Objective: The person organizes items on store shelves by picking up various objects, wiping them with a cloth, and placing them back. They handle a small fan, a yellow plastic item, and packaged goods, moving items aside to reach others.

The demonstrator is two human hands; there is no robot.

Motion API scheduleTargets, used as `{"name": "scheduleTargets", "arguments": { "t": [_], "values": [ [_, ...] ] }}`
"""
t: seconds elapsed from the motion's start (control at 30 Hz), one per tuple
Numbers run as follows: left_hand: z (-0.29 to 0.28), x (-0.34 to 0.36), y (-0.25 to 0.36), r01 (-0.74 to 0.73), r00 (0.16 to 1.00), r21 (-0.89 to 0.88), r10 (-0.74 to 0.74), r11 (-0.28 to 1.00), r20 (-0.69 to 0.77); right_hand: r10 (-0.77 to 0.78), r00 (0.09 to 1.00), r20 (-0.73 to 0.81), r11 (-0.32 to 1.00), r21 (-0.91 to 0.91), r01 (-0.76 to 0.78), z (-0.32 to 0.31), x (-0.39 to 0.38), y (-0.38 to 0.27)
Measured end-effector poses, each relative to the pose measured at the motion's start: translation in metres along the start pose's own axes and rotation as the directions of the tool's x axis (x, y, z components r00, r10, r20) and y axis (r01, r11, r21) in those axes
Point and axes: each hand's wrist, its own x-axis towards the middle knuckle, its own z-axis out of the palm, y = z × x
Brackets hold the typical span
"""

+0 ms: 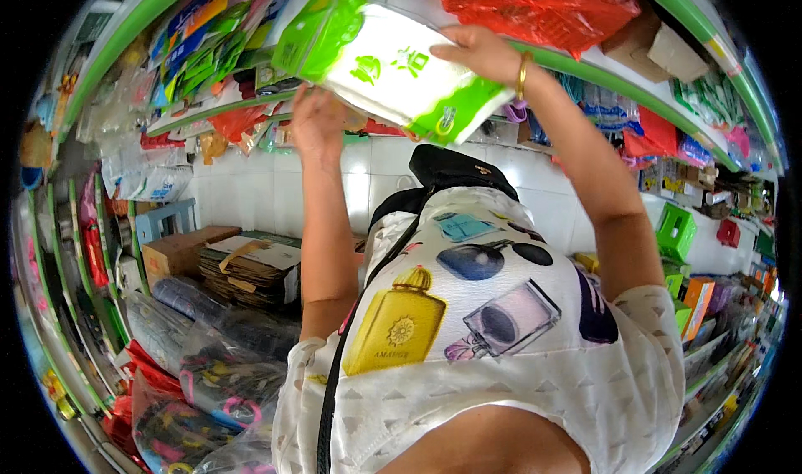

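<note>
My right hand [482, 52] grips the right end of a white and bright green plastic package [393, 65] with green printed characters, held tilted at shelf height; a gold bangle circles my right wrist. My left hand [317, 119] is raised under the package's left end, its fingers bent and blurred, and I cannot tell whether they hold it. Behind the package runs a green-edged shelf [585, 66]. A black bag [451, 169] rests at my front, below the package.
Packets [188, 44] and a red bag [535, 10] fill the shelves ahead. Cardboard stacks [246, 269] and bagged goods [192, 399] sit at my left on the tiled floor [342, 194], near a blue stool [163, 219]. A green stool [672, 232] and more shelving are at my right.
</note>
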Motion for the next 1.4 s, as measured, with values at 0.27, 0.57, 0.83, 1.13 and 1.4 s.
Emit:
{"name": "scheduleTargets", "arguments": {
  "t": [0.27, 0.57, 0.83, 1.13, 1.4],
  "values": [
    [0.070, -0.053, 0.030, -0.797, 0.538, 0.600, 0.369, -0.070, 0.758, -0.199, 0.784, 0.587, 0.755, -0.418, 0.505, -0.027, 0.000, -0.065],
    [0.090, -0.045, 0.023, -0.321, 0.623, 0.871, -0.610, 0.372, 0.490, 0.152, 0.687, 0.711, 0.366, -0.686, 0.629, 0.017, -0.018, -0.149],
    [0.049, -0.041, 0.023, -0.016, 0.891, 0.585, -0.254, 0.811, 0.376, -0.861, 0.507, 0.053, 0.331, -0.697, 0.636, -0.014, -0.046, -0.129],
    [0.016, -0.039, 0.029, 0.172, 0.876, 0.316, -0.292, 0.933, 0.384, 0.062, 0.996, 0.071, 0.483, 0.871, -0.092, 0.042, -0.082, -0.022],
    [-0.016, -0.018, 0.077, 0.101, 0.902, 0.147, -0.153, 0.984, 0.403, 0.156, 0.958, -0.240, 0.375, 0.912, 0.168, 0.071, -0.053, -0.026]
  ]
}}
